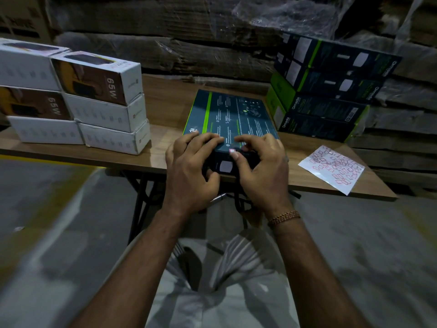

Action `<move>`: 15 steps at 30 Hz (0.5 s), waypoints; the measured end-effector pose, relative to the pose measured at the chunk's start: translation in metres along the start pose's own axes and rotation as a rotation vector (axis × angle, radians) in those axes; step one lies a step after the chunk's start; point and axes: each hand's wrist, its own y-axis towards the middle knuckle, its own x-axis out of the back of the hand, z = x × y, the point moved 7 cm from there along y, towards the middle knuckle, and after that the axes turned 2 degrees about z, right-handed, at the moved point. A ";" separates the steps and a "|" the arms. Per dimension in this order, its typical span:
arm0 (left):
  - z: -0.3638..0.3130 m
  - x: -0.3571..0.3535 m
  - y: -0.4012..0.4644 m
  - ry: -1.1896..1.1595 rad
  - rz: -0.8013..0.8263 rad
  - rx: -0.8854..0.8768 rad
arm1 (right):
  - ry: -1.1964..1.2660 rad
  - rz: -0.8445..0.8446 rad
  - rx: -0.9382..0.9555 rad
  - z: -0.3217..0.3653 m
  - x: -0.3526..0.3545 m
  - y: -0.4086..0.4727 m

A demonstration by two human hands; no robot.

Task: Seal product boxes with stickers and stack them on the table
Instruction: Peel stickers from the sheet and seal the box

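Hands (191, 166) (262, 166) gripping box (231, 114), table edge (118, 159)

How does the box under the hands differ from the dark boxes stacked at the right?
The box under the hands lies flat and alone at the table's near edge; the stacked boxes sit piled on each other at the back right. Both hands, left hand and right hand, hold the first, a sticker at its edge; nothing touches the stack. Both are dark with green trim.

Both hands cover the near edge of the dark box (233, 114), hiding most of its front flap. The left edge cuts off the white boxes (71, 100) left of it. The sticker sheet's (332, 168) print is too small to read.
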 end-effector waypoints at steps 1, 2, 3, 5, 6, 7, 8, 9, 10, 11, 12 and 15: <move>0.000 0.000 0.000 -0.003 0.001 -0.002 | 0.012 -0.004 0.000 0.000 0.000 0.000; 0.000 0.000 0.000 -0.005 0.003 -0.005 | 0.021 -0.006 0.002 -0.001 0.000 -0.001; 0.000 0.000 0.000 -0.006 0.004 -0.008 | 0.024 -0.006 0.008 -0.001 0.000 -0.002; 0.001 0.000 0.000 -0.002 0.010 -0.015 | 0.009 -0.006 0.020 -0.003 0.000 -0.004; 0.001 0.000 0.001 0.000 0.013 -0.015 | 0.000 -0.009 0.025 -0.003 0.000 -0.004; 0.001 0.000 0.000 0.000 0.015 -0.013 | -0.008 -0.012 0.032 -0.003 -0.001 -0.004; 0.001 0.000 0.000 -0.001 0.018 -0.011 | -0.019 -0.013 0.040 -0.002 -0.001 -0.004; 0.001 0.000 0.000 -0.001 0.021 -0.011 | -0.034 -0.012 0.050 -0.001 -0.001 -0.004; 0.001 -0.001 0.000 0.000 0.023 -0.012 | -0.050 -0.007 0.060 0.000 -0.001 -0.004; 0.001 -0.001 0.000 0.001 0.025 -0.012 | -0.065 -0.003 0.069 0.001 -0.002 -0.003; 0.001 -0.001 0.000 0.001 0.027 -0.011 | -0.074 0.001 0.073 0.001 -0.002 -0.003; 0.001 0.000 0.000 0.000 0.024 -0.009 | -0.038 -0.011 0.057 0.001 -0.001 -0.003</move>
